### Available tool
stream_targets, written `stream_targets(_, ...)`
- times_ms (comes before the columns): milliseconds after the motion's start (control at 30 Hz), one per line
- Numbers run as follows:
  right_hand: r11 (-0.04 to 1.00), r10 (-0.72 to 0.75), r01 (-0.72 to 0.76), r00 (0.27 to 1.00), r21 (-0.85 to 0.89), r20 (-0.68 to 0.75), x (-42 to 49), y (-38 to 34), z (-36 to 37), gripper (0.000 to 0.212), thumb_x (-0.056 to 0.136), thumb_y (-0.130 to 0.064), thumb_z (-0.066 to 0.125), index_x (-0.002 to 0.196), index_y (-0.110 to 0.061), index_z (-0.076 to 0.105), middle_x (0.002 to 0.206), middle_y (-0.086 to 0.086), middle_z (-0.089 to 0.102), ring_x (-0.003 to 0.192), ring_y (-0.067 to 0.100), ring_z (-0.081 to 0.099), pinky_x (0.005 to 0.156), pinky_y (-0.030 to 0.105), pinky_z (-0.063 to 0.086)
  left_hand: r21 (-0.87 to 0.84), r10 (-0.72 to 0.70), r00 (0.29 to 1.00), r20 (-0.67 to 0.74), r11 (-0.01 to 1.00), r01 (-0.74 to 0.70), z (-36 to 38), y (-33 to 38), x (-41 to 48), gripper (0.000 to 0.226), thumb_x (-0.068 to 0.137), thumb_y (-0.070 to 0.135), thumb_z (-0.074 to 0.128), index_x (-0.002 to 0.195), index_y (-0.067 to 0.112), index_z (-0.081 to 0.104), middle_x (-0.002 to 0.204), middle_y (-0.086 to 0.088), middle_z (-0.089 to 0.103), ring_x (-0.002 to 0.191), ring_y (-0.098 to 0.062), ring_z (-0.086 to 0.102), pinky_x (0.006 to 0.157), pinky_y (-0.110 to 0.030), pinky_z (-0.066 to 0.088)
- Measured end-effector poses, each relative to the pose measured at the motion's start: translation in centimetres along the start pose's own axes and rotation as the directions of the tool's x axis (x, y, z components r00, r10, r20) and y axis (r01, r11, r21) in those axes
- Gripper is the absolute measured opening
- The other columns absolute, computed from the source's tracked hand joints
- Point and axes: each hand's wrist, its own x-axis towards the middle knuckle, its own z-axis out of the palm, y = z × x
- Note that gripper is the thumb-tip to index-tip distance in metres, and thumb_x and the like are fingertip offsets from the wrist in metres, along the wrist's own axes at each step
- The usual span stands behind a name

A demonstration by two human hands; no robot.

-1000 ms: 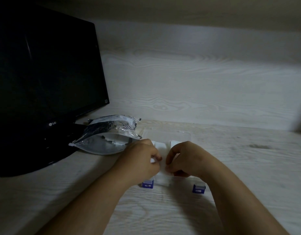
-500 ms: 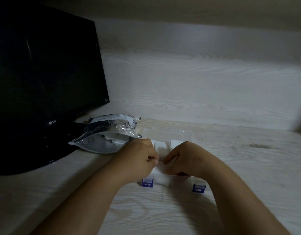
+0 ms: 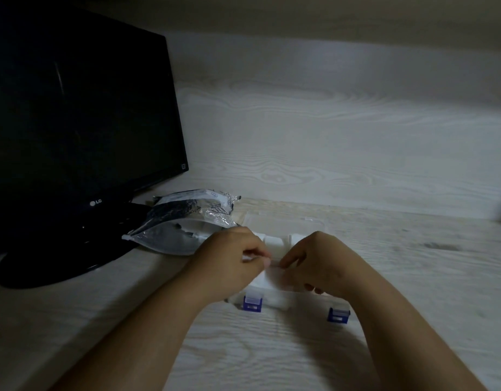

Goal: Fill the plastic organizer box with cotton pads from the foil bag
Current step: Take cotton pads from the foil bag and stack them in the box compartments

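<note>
Over box [image 3: 284, 302], left hand [image 3: 232, 263] pinching pads [image 3: 269, 281]; right hand [image 3: 322, 266] likewise (dim)

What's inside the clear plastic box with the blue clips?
I see white cotton pads, in stacks, at the back and front of the clear plastic organizer box. The left hand and right hand pinch pads over the middle and hide what lies beneath.

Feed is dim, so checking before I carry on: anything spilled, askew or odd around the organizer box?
Nothing spilled. The crumpled foil bag lies on its side, partly against the monitor's base. The left hand and right hand pinch cotton pads over the organizer box, its blue latches undone.
</note>
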Motion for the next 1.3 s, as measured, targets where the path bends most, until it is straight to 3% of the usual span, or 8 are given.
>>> stream_targets(133, 0.999, 0.002, 0.000, 0.999, 0.044, -0.034, 0.0, 0.0, -0.1, 0.014, 0.078, -0.018, 0.075, 0.079, -0.032, 0.074, 0.062, -0.002, 0.070, 0.043, 0.005, 0.059, 0.049, 0.018, 0.051, -0.033, -0.067, 0.992, -0.108, 0.997, 0.064, -0.4, -0.8, 0.2, 0.023, 0.079, 0.018, 0.072, 0.074, 0.040, 0.068, 0.081, 0.013, 0.064, 0.081, -0.002, 0.061, 0.077, -0.022, 0.049)
stream_targets(333, 0.999, -0.009, 0.008, 1.000, 0.049, 0.008, -0.2, -0.1, 0.3, 0.012, 0.077, -0.016, 0.074, 0.081, -0.026, 0.078, 0.061, 0.000, 0.069, 0.045, 0.005, 0.058, 0.049, 0.018, 0.050, 0.022, -0.122, 0.992, -0.013, 0.992, 0.122, -0.5, -0.8, -0.1, 0.021, 0.078, 0.015, 0.072, 0.077, 0.036, 0.072, 0.081, 0.017, 0.066, 0.079, 0.001, 0.062, 0.077, -0.022, 0.051)
stream_targets(500, 0.997, -0.031, 0.036, 0.997, 0.069, -0.072, 0.1, 0.0, 0.0, 0.011, 0.081, -0.017, 0.070, 0.082, -0.027, 0.075, 0.065, -0.003, 0.070, 0.042, 0.001, 0.058, 0.045, 0.014, 0.043, -0.005, -0.275, 0.936, -0.218, 0.960, 0.281, -0.7, -1.4, 0.4, 0.035, 0.080, 0.005, 0.063, 0.066, 0.038, 0.064, 0.081, 0.016, 0.066, 0.077, -0.003, 0.062, 0.078, -0.022, 0.050)
stream_targets(600, 0.996, -0.045, 0.051, 0.995, 0.067, -0.086, 0.2, 0.1, 0.1, 0.008, 0.082, -0.021, 0.071, 0.084, -0.027, 0.075, 0.065, -0.002, 0.071, 0.041, 0.001, 0.058, 0.044, 0.014, 0.043, 0.175, -0.449, 0.862, -0.234, 0.853, 0.492, -1.4, -2.2, 0.4, 0.022, 0.079, 0.010, 0.057, 0.075, 0.025, 0.074, 0.090, 0.002, 0.073, 0.089, -0.021, 0.067, 0.082, -0.030, 0.053)
stream_targets(667, 0.997, -0.049, 0.055, 0.995, 0.062, -0.092, 0.3, 0.2, 0.1, 0.008, 0.083, -0.021, 0.070, 0.086, -0.028, 0.074, 0.067, -0.002, 0.071, 0.043, 0.001, 0.059, 0.044, 0.013, 0.043, 0.323, -0.508, 0.843, -0.180, 0.778, 0.538, -1.8, -3.1, 0.1, 0.023, 0.074, 0.014, 0.055, 0.084, 0.015, 0.075, 0.095, -0.008, 0.071, 0.096, -0.029, 0.065, 0.083, -0.032, 0.053)
stream_targets(767, 0.997, -0.056, 0.062, 0.994, 0.054, -0.095, 0.5, 0.2, 0.2, 0.009, 0.082, -0.021, 0.070, 0.089, -0.025, 0.074, 0.068, -0.003, 0.071, 0.044, 0.001, 0.059, 0.044, 0.011, 0.040, 0.405, -0.556, 0.819, -0.139, 0.723, 0.560, -1.9, -4.0, 0.0, 0.031, 0.074, 0.016, 0.057, 0.100, 0.007, 0.072, 0.114, -0.015, 0.062, 0.111, -0.031, 0.057, 0.096, -0.034, 0.048)
stream_targets(1033, 0.997, -0.061, 0.065, 0.994, 0.039, -0.095, 0.5, 0.3, 0.4, 0.008, 0.082, -0.022, 0.071, 0.089, -0.025, 0.074, 0.068, -0.006, 0.068, 0.045, 0.002, 0.057, 0.044, 0.012, 0.040, 0.300, -0.496, 0.868, 0.005, 0.829, 0.472, -0.9, -4.8, 0.8, 0.050, 0.079, 0.004, 0.052, 0.127, 0.016, 0.060, 0.136, -0.005, 0.051, 0.124, -0.023, 0.050, 0.106, -0.032, 0.040)
stream_targets(1300, 0.997, -0.065, 0.068, 0.994, 0.031, -0.089, 0.5, 0.2, 0.5, 0.004, 0.083, -0.025, 0.072, 0.086, -0.029, 0.071, 0.068, -0.008, 0.067, 0.049, 0.006, 0.062, 0.044, 0.013, 0.041, 0.437, -0.523, 0.850, 0.053, 0.778, 0.451, -0.2, -5.1, 1.0, 0.044, 0.084, 0.017, 0.046, 0.126, 0.026, 0.057, 0.132, -0.007, 0.050, 0.126, -0.029, 0.046, 0.106, -0.037, 0.038)
